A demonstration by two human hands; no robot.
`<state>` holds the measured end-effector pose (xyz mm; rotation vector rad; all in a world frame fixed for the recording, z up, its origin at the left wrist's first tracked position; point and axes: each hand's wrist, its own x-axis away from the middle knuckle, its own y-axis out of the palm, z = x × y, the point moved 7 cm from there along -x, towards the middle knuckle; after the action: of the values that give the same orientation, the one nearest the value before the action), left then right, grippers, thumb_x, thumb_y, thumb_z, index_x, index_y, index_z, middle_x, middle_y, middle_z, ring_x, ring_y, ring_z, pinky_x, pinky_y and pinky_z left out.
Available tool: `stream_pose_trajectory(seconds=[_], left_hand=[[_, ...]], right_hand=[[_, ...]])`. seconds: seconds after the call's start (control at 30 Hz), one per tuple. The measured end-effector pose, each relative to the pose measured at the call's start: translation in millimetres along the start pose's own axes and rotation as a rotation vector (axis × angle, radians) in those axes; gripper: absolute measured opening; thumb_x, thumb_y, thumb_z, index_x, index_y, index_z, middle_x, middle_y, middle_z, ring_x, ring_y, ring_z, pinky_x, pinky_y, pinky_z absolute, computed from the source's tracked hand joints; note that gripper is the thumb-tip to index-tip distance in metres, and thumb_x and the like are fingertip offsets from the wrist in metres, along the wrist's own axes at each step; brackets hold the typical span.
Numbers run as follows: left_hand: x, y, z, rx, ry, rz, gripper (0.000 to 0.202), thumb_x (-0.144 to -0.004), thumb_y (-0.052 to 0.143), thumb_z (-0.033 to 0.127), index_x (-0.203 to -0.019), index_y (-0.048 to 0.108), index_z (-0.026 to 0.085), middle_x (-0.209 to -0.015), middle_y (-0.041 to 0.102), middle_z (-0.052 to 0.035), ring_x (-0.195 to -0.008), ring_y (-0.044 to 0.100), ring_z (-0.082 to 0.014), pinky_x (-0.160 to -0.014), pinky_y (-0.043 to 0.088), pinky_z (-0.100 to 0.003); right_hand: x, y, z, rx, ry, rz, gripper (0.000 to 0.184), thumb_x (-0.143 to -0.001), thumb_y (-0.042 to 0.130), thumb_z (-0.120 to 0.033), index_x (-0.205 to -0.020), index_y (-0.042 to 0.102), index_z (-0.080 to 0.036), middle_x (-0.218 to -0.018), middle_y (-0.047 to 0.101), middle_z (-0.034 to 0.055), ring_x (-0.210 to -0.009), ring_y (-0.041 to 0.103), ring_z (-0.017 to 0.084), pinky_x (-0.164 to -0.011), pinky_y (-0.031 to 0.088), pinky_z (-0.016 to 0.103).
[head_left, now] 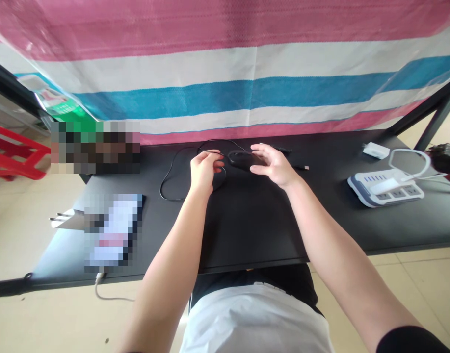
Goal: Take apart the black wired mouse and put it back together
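A black computer mouse is at the far middle of the black table. My right hand grips its right end between thumb and fingers. To the left, my left hand has its fingers closed in a pinch on the thin black mouse cable. The cable loops across the tabletop around that hand and behind the mouse. Just right of my right hand lies a USB plug, with a bundled dark length of cord behind it.
A white power strip with a plugged-in charger and a white adapter are on the right. A blurred-out phone lies at left by another plug. Striped sheeting hangs behind the table. Red stool far left.
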<state>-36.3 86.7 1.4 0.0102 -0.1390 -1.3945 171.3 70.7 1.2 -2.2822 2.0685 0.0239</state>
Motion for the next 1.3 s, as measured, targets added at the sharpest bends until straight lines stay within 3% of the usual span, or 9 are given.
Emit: stream_pose_trajectory(seconds=[0.17,0.27,0.37,0.5,0.77,1.07,1.3], left_hand=[[-2.4,0.1,-8.3,0.036,-0.139,-0.063,0.017,-0.062,0.059,0.027,-0.073,0.067,0.016,-0.082,0.073,-0.0085,-0.061,0.063,-0.0154,-0.052,0.043,-0.026],[-3.5,-13.6,-12.0,-0.173,-0.207,0.050,0.022,-0.068,0.059,0.040,-0.061,0.061,0.018,-0.061,0.065,-0.0079,-0.053,0.058,-0.0178,-0.049,0.040,-0.030],[-2.8,-29.9,-6.9,-0.401,-0.175,0.222,0.031,-0.072,0.059,0.046,-0.054,0.051,0.022,-0.045,0.050,-0.0024,-0.046,0.053,-0.0179,-0.048,0.039,-0.031],[0.0,-32.7,0.8,-0.492,-0.112,0.271,0.035,-0.076,0.056,0.045,-0.052,0.043,0.023,-0.043,0.042,0.0009,-0.042,0.047,-0.0152,-0.049,0.037,-0.031],[1.3,-26.1,7.6,-0.597,-0.026,0.220,0.025,-0.074,0.056,0.038,-0.056,0.048,0.022,-0.047,0.044,0.0017,-0.047,0.043,-0.0134,-0.050,0.032,-0.029],[-1.5,-19.0,4.1,-0.643,0.014,0.127,0.022,-0.073,0.055,0.035,-0.057,0.055,0.021,-0.049,0.054,-0.0001,-0.052,0.052,-0.0158,-0.057,0.040,-0.030],[-1.5,-23.6,13.1,-0.530,0.136,0.230,0.014,-0.077,0.055,0.032,-0.078,0.063,0.020,-0.066,0.063,0.0002,-0.060,0.058,-0.0150,-0.060,0.041,-0.027]], right_hand=[[3.8,4.0,-1.7,0.303,-0.065,-0.057,0.070,-0.055,0.082,-0.025,-0.122,0.062,-0.019,-0.109,0.069,0.0072,-0.099,0.067,0.024,-0.099,0.052,0.048],[5.7,5.4,-5.5,0.464,-0.124,-0.075,0.061,-0.057,0.079,-0.020,-0.117,0.067,-0.018,-0.111,0.067,0.0081,-0.100,0.067,0.025,-0.099,0.053,0.047],[6.8,7.2,-8.5,0.591,-0.159,-0.109,0.057,-0.058,0.077,-0.017,-0.114,0.071,-0.015,-0.114,0.065,0.0097,-0.102,0.066,0.026,-0.099,0.053,0.045],[8.0,10.2,-9.3,0.660,-0.173,-0.153,0.059,-0.057,0.076,-0.014,-0.115,0.071,-0.016,-0.114,0.065,0.0092,-0.103,0.066,0.026,-0.100,0.053,0.044],[8.7,14.3,-7.4,0.744,-0.184,-0.187,0.058,-0.054,0.075,-0.012,-0.111,0.072,-0.017,-0.111,0.068,0.0083,-0.100,0.066,0.026,-0.095,0.055,0.042],[9.7,18.8,-7.7,0.810,-0.139,-0.237,0.061,-0.059,0.073,-0.013,-0.119,0.071,-0.014,-0.119,0.067,0.0116,-0.107,0.067,0.028,-0.100,0.054,0.041],[10.4,19.5,-6.5,0.814,-0.155,-0.245,0.061,-0.063,0.072,-0.013,-0.124,0.069,-0.017,-0.124,0.066,0.0109,-0.112,0.066,0.028,-0.104,0.052,0.044]])
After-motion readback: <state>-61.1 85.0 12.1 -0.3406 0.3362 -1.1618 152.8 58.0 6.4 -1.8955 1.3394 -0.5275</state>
